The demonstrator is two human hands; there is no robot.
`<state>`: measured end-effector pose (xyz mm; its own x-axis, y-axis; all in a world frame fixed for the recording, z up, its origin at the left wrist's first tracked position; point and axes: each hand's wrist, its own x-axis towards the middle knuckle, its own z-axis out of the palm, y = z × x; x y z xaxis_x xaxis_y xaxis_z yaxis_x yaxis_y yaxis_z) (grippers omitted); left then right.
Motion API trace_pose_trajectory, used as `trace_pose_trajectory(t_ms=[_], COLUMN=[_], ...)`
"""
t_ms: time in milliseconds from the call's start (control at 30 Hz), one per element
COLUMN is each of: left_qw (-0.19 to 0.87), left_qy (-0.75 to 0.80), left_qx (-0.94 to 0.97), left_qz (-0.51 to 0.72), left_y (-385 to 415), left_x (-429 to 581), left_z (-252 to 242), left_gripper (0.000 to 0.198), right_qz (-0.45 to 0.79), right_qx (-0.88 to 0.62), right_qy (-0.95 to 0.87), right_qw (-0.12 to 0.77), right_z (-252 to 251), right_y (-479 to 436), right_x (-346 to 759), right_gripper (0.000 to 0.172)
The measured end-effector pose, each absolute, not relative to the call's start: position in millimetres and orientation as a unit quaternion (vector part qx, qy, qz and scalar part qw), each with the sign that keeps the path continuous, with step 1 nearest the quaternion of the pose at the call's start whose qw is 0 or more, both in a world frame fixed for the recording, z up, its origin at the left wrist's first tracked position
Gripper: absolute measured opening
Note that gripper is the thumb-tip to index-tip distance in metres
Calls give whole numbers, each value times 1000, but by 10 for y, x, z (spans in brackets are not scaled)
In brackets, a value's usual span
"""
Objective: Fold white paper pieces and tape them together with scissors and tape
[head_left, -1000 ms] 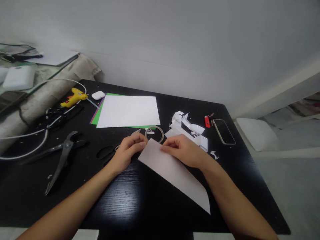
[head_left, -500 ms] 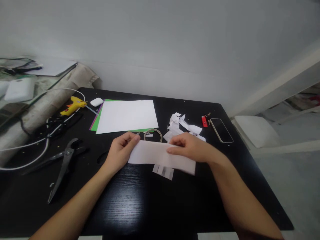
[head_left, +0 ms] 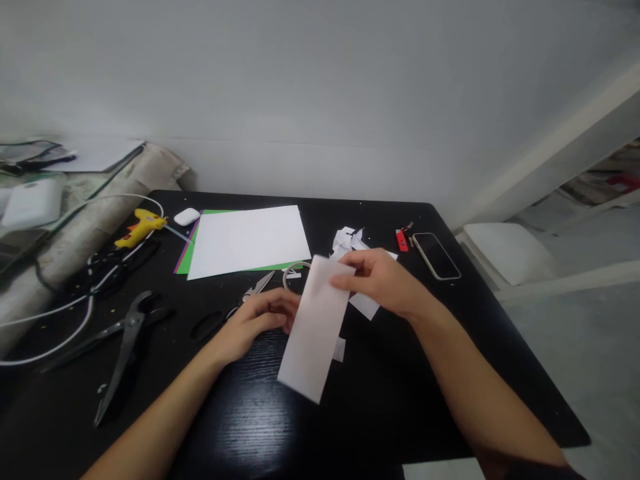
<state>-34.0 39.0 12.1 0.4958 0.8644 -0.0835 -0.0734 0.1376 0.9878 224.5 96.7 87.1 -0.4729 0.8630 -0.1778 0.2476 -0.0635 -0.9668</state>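
A folded-looking white paper strip hangs tilted over the black table, its lower end towards me. My right hand pinches it near the top right corner, thumb on the near face. My left hand is beside the strip's left edge, thumb apart from the curved fingers; some fingertips pass behind the paper, and I see no grip on it. Scissors lie just beyond the left hand. A roll of tape is partly covered by the strip. Crumpled white paper scraps lie behind my right hand.
White sheets lie on green paper at the back. Left are a yellow glue gun with a cable, a white case and large shears. A red lighter and a phone lie right.
The paper strip has turned from lying crosswise to a steep tilt, held by my right hand. My left hand has let go of its left end. The scissors now show more fully.
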Motion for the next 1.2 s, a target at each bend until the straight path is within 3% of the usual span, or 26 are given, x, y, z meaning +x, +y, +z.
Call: trace_pose_trajectory(t_ms=[133, 267, 533, 700, 1200], left_qw=[699, 698, 715, 715, 752], left_qy=[367, 423, 430, 429, 414], left_qx=[483, 407, 322, 315, 292], left_qz=[378, 410, 447, 454, 421], left_y=[282, 207, 232, 228, 206], left_x=[-230, -120, -123, -137, -156], left_z=[33, -39, 82, 86, 106], left_gripper=[41, 39, 30, 32, 29], right_qz=[611, 597, 616, 639, 629], right_qx=[-407, -413, -395, -368, -372], right_qy=[-643, -647, -611, -598, -605], right_qw=[218, 233, 302, 314, 316], right_z=[725, 641, 704, 708, 710], right_y=[758, 633, 625, 646, 597], right_x=[2018, 1876, 1926, 1951, 1926], right_gripper=[17, 11, 37, 24, 22])
